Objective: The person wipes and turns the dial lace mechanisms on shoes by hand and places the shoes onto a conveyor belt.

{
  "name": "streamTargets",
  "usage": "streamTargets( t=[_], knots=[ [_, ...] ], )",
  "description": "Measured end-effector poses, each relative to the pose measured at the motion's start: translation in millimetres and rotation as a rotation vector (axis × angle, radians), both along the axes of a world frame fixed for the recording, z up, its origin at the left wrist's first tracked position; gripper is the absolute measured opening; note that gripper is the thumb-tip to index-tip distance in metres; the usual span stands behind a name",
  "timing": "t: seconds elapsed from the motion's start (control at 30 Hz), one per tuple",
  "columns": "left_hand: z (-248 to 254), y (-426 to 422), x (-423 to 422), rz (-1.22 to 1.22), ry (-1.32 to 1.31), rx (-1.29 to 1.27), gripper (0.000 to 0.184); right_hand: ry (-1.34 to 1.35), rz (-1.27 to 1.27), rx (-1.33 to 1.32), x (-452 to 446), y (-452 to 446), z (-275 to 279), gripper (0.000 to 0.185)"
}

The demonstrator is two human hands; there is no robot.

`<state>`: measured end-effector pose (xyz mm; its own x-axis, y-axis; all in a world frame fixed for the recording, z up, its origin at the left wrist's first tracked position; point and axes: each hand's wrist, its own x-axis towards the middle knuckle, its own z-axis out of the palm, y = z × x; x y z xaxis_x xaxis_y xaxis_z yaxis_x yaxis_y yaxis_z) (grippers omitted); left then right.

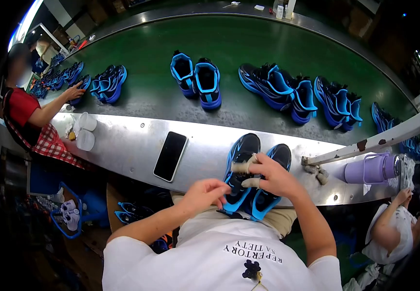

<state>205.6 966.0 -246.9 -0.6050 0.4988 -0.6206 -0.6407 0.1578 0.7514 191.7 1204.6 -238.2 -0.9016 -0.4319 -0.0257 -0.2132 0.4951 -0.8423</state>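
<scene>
A pair of black and blue shoes, a left one [243, 148] and a right one [281, 154], lies on the metal ledge in front of me, heels toward my body. My right hand [269, 175], with pale covers on some fingertips, is over the upper of the left shoe, fingers bent. Whether it grips a lace is too small to tell. Beside that shoe's collar is my left hand [208, 193], its thumb and fingers pinched together. What lies between them, if anything, cannot be made out.
A phone [171, 156] lies on the metal ledge [118, 140]. More shoes [207, 83] stand on the green belt [147, 48]. At the right are a white bar [374, 140] and a purple bottle [372, 168]. Co-workers sit at left [31, 114] and right [387, 228].
</scene>
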Motion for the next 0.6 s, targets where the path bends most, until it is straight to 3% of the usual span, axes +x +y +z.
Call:
streamTargets(
  t=[0.03,0.13,0.2,0.3,0.47,0.57,0.6],
  knots=[
    [-1.8,1.4,3.5,0.045,-0.167,0.078,0.021,-0.023,0.016,0.06,-2.4,-2.4,2.3,0.04],
    [-5.9,14.6,9.0,0.155,-0.273,0.257,0.021,0.009,-0.087,0.144,3.4,-13.8,3.4,0.031],
    [-13.6,19.0,11.8,0.194,-0.285,0.308,0.022,-0.052,-0.166,0.132,6.4,-13.0,3.2,0.029],
    [-11.9,26.5,17.4,0.261,-0.295,0.302,0.025,-0.04,-0.045,0.021,0.3,-1.6,5.6,0.026],
    [-18.2,33.2,21.7,0.327,-0.295,0.382,0.028,0.028,-0.243,0.16,19.1,-17.3,-1.7,0.025],
    [-1.6,36.2,18.2,0.029,-0.109,0.083,0.032,0.0,-0.232,0.134,15.0,-9.6,-1.8,0.031],
    [0.9,35.9,22.7,-0.25,0.361,-0.136,0.039,0.046,-0.215,0.167,7.5,-1.9,-2.3,0.031]
  ],
)
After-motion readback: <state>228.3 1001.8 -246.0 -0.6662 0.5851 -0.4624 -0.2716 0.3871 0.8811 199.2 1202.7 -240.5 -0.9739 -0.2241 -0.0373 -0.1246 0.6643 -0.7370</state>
